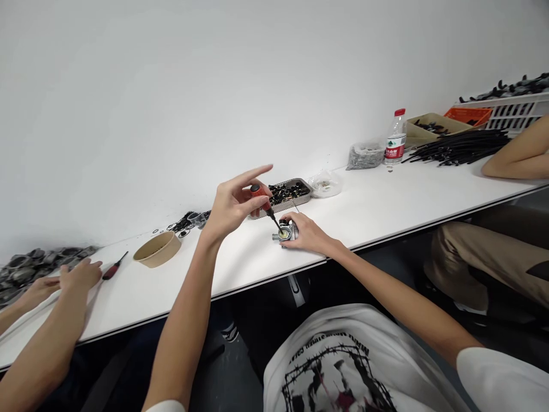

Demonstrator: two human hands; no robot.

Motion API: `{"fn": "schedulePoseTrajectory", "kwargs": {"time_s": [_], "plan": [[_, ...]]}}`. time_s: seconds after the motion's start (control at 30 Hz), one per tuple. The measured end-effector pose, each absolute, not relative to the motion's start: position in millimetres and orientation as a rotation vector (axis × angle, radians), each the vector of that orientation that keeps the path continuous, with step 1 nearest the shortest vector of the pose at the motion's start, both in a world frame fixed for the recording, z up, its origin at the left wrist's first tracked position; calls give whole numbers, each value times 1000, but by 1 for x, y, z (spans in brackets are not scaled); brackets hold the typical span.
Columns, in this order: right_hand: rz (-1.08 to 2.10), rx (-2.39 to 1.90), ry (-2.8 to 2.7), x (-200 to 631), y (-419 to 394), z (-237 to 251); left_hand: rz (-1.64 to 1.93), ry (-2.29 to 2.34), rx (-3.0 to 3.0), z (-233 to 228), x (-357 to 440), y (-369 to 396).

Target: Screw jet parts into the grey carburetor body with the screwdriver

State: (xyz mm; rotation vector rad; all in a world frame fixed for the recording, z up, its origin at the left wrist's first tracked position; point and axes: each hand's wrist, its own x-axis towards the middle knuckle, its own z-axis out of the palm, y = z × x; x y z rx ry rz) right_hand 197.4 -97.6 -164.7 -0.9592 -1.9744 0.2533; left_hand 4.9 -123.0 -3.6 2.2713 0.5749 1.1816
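My left hand (pixel 230 207) grips a red-and-black screwdriver (pixel 269 210) between thumb and fingers, its index finger stretched out above the handle. The screwdriver slants down, its tip inside the round opening of a small metal carburetor (pixel 283 234). My right hand (pixel 309 233) holds that carburetor against the white table from the right, fingers around its side. Behind both hands lies a metal tray (pixel 305 197) with many small dark and brass-coloured parts. Next to it sits an open clear plastic bag (pixel 326 184) with small pieces inside.
On the left are a tan bowl (pixel 157 249), black rings (pixel 184 222), another screwdriver (pixel 115 266) and a co-worker's hands (pixel 81 274) near metal parts (pixel 26 272). Toward the right stand a filled bag (pixel 366 155), a bottle (pixel 395 138), black tubes (pixel 461 146) and another person's arm (pixel 521 151).
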Motion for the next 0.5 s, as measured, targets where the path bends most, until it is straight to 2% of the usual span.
{"fn": "schedulePoseTrajectory", "kwargs": {"time_s": [0.33, 0.5], "plan": [[303, -986, -1981, 198, -97, -163, 1176, 596, 2234, -1, 9, -125], [313, -986, -1973, 198, -96, -162, 1035, 529, 2225, 4, 9, -127]]}}
